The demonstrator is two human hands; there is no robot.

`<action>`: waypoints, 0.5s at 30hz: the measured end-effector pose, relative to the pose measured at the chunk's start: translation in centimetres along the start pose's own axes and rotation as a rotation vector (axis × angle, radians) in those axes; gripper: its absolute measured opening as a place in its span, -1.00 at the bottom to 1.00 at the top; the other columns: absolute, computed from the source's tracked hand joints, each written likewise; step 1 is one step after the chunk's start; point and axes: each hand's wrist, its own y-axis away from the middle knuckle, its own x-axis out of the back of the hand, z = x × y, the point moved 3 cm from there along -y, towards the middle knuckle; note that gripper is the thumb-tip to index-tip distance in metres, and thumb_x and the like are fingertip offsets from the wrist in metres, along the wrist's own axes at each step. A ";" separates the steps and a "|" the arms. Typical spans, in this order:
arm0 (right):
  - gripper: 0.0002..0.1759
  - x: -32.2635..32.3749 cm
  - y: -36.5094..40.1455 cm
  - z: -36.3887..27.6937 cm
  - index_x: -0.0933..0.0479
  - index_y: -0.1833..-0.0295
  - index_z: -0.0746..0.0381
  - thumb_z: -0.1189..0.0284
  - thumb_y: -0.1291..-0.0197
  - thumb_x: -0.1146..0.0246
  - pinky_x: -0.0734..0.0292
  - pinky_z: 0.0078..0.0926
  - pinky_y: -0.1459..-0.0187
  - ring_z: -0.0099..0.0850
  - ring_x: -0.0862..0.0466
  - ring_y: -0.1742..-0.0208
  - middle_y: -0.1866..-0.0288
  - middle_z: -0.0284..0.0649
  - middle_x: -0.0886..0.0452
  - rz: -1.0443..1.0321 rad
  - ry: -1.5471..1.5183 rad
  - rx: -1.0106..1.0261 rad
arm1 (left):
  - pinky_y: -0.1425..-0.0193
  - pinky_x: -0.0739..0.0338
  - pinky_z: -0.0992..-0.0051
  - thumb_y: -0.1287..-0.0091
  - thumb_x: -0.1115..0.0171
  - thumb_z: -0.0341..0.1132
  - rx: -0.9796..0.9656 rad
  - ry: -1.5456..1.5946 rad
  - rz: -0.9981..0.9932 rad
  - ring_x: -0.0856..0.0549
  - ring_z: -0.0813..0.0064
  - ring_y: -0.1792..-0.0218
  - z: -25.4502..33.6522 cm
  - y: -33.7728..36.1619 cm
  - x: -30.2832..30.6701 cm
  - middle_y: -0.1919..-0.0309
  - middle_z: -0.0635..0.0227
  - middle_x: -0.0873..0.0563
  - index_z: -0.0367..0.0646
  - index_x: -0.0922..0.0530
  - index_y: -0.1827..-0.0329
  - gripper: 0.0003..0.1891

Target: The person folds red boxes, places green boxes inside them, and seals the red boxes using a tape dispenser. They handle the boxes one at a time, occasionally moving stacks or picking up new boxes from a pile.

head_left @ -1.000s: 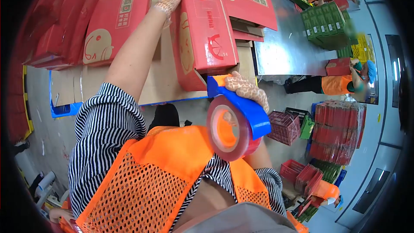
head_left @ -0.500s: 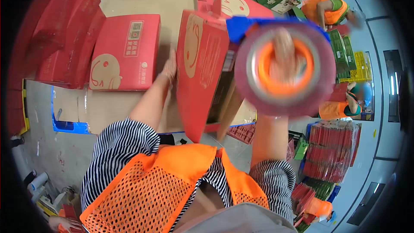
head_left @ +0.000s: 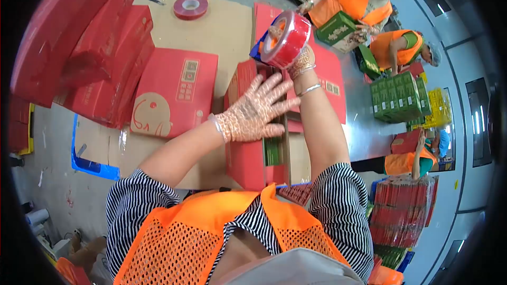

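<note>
In the head view, my left hand (head_left: pixel 252 110) is spread flat over the top of a red carton (head_left: pixel 244 161). Part of that carton's upper side stands open, and green packaging (head_left: pixel 272 153) shows inside. My right hand (head_left: pixel 302 62) grips a tape dispenser (head_left: pixel 288 39) with a blue frame, an orange hub and a big roll of reddish tape, at the carton's far end. Fingers of that hand show through the hub. Both hands wear thin patterned gloves. Left of my left hand lies a closed red carton (head_left: pixel 182 87) with a smiling face print.
More red cartons (head_left: pixel 100 68) are stacked at the left. A spare tape roll (head_left: pixel 190 7) lies on the cardboard-covered table (head_left: pixel 222 26). Across from me, a person in an orange vest (head_left: pixel 348 0) handles a green box (head_left: pixel 338 29). Green boxes (head_left: pixel 396 97) stand at the right.
My right hand has carried the tape dispenser away from me to the carton's far end. My left hand has moved from the carton's left side onto its top, fingers spread.
</note>
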 end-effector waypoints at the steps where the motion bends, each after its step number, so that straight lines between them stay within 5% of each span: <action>1: -0.42 -0.5 -1.0 0.6 -0.63 -0.06 0.00 0.18 0.20 -0.53 -0.57 -0.08 -0.10 -0.04 -0.63 -0.11 -0.09 -0.17 -0.64 0.046 -0.387 -0.115 | -0.51 -0.04 -0.24 -0.21 -0.27 0.09 -0.019 -0.030 -0.066 -0.15 -0.13 -0.53 0.0 0.0 -0.1 -0.51 0.03 -0.23 0.06 -0.42 -0.41 -0.31; 2: -0.43 -1.3 -1.5 1.1 -0.63 -0.03 0.00 0.21 0.22 -0.55 -0.58 -0.09 -0.09 -0.05 -0.63 -0.11 -0.10 -0.17 -0.64 0.089 -0.776 -0.234 | -0.51 -0.05 -0.23 -0.22 -0.27 0.10 -0.037 -0.055 -0.137 -0.15 -0.14 -0.52 0.1 0.0 -0.2 -0.51 0.04 -0.22 0.05 -0.43 -0.41 -0.31; 6: -0.49 -0.1 -3.9 0.8 -0.65 -0.02 0.02 0.27 0.16 -0.53 -0.58 -0.11 -0.09 -0.08 -0.63 -0.10 -0.07 -0.18 -0.64 -0.128 -0.602 -0.461 | -0.55 -0.11 -0.05 -0.21 -0.33 0.01 0.139 0.011 -0.081 -0.21 -0.16 -0.49 0.7 0.8 -0.3 -0.42 -0.11 -0.33 -0.17 -0.53 -0.26 -0.39; 8: -0.56 0.6 -4.4 -0.2 -0.58 -0.05 0.22 0.32 -0.07 -0.50 -0.66 -0.31 0.12 -0.44 -0.69 0.17 0.18 -0.27 -0.70 -0.018 -0.520 -0.068 | -0.55 -0.13 0.02 -0.21 -0.35 -0.03 0.195 -0.013 -0.063 -0.27 -0.16 -0.46 1.1 1.2 -1.0 -0.36 -0.19 -0.39 -0.32 -0.56 -0.15 -0.41; 9: -0.63 -0.2 -4.3 -0.5 -0.59 0.02 0.27 0.34 -0.12 -0.47 -0.67 -0.26 0.16 -0.40 -0.70 0.19 0.24 -0.21 -0.69 -0.053 -1.081 -0.547 | -0.55 -0.13 0.02 -0.22 -0.33 -0.03 0.223 -0.080 -0.156 -0.29 -0.15 -0.45 1.3 1.2 -1.2 -0.34 -0.20 -0.41 -0.37 -0.55 -0.15 -0.40; 10: -0.63 -0.6 -4.6 -0.6 -0.59 0.02 0.27 0.34 -0.12 -0.47 -0.67 -0.26 0.16 -0.40 -0.70 0.19 0.24 -0.21 -0.69 -0.053 -1.089 -0.557 | -0.54 -0.14 0.02 -0.24 -0.32 -0.02 0.247 -0.151 -0.246 -0.30 -0.14 -0.44 1.5 1.1 -1.2 -0.33 -0.22 -0.42 -0.41 -0.55 -0.14 -0.39; 12: -0.71 -2.1 -4.8 -0.5 -0.60 0.14 0.30 0.42 -0.08 -0.50 -0.68 -0.30 0.23 -0.37 -0.71 0.27 0.33 -0.17 -0.69 0.029 -1.975 -1.062 | -0.54 -0.15 0.04 -0.27 -0.28 0.00 0.266 -0.173 -0.321 -0.31 -0.13 -0.44 1.4 0.9 -1.3 -0.33 -0.21 -0.42 -0.47 -0.50 -0.19 -0.34; 14: -0.76 0.9 -4.7 -2.8 -0.58 0.10 0.31 0.40 -0.22 -0.38 -0.70 -0.32 0.24 -0.34 -0.73 0.26 0.32 -0.11 -0.68 -0.020 -1.910 -0.938 | -0.53 -0.16 0.04 -0.28 -0.26 0.03 0.307 -0.150 -0.292 -0.32 -0.13 -0.44 1.2 1.2 -1.6 -0.33 -0.20 -0.43 -0.45 -0.49 -0.22 -0.32; 15: -0.75 2.1 -4.4 -3.2 -0.56 0.07 0.31 0.34 -0.29 -0.30 -0.70 -0.30 0.22 -0.31 -0.73 0.21 0.24 -0.08 -0.68 -0.042 -1.464 -0.739 | -0.53 -0.16 0.05 -0.30 -0.24 0.03 0.312 -0.105 -0.238 -0.32 -0.11 -0.44 1.1 1.6 -1.8 -0.34 -0.19 -0.42 -0.45 -0.46 -0.26 -0.31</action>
